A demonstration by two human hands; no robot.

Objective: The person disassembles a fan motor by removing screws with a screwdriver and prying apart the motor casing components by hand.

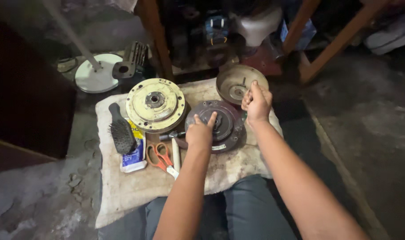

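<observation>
A dark round motor part [224, 129] lies on a dirty white cloth [136, 186] in front of me. My left hand [200, 131] rests on its near edge, with a finger stretched toward the centre hub. My right hand [256, 102] is closed at the part's far right rim, fingers curled and thumb up; what it grips, if anything, is hidden. A yellowish round motor disc [155, 105] lies to the left. A rusty bowl-shaped cover [231, 80] sits behind my right hand.
A black hairbrush [121, 131], orange-handled scissors [160, 155], a white stick [176, 156] and a white-blue packet [134, 159] lie on the cloth's left side. A white fan base [96, 73] with its pole stands at the back left. Wooden furniture legs [156, 40] rise behind. My knees are under the cloth.
</observation>
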